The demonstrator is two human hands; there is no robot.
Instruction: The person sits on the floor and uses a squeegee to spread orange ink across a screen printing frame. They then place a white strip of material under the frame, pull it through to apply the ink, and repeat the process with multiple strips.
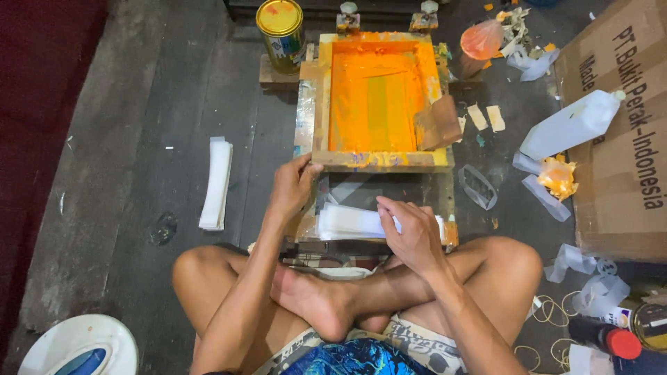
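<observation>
Crossed bare legs (pixel 347 292) sit closest to the lens, knees wide, so the work lands right in front of the lap. Just past them my right hand (pixel 415 236) rests on a stack of white paper strips (pixel 347 221), fingers curled, thumb and forefinger pinching the top strip near its right end; closed lightly on that strip, I'd say to peel one sheet off the pile. The stack lies flat on the base board, under and left of that hand.

My left hand (pixel 293 186) is up and left of the right, fingers wrapped round the near left corner of the wooden screen frame (pixel 379 161), gripping it. The frame looks tilted up on its far hinges, likely held raised so the bed beneath stays reachable. Orange ink (pixel 375 94) coats the mesh inside; a brown squeegee card (pixel 438 123) leans in the right corner, parked clear of the print area.

Farther out: a yellow-lidded tin (pixel 280 24) beyond the left hand, a second pile of white strips (pixel 217 182) well left of it on the dark floor. Right of the right hand, a white plastic bottle (pixel 573 123) lies on a cardboard box (pixel 622 139), with loose strips and rubber bands (pixel 552 309) scattered near.
</observation>
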